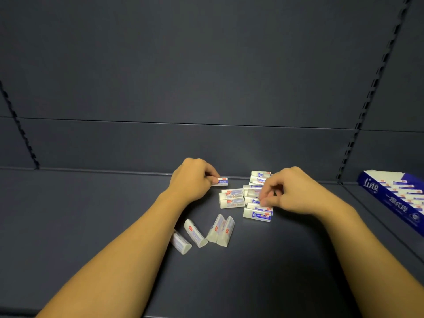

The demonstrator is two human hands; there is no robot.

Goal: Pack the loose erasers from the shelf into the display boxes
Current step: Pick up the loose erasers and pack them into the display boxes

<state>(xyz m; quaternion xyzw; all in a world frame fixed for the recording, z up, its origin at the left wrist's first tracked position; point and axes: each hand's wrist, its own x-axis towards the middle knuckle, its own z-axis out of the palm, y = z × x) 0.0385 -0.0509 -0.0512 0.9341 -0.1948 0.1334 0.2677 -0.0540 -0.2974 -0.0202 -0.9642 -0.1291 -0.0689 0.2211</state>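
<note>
Left hand [192,177]: fingers curled, pinching 1 eraser [221,181] near the shelf's [91,214] back edge. Right hand [286,191]: fingertips pinching an eraser in the loose pile [254,198] at mid-shelf. 4 triangular erasers [206,232] lie toward the front edge. Blue display box [394,198], part-filled, sits at the right edge. Dark slotted back panel [206,65] behind.

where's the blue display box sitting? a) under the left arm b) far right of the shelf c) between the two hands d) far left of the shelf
b: the blue display box lies at the shelf's far right edge, beyond the right hand.
</note>
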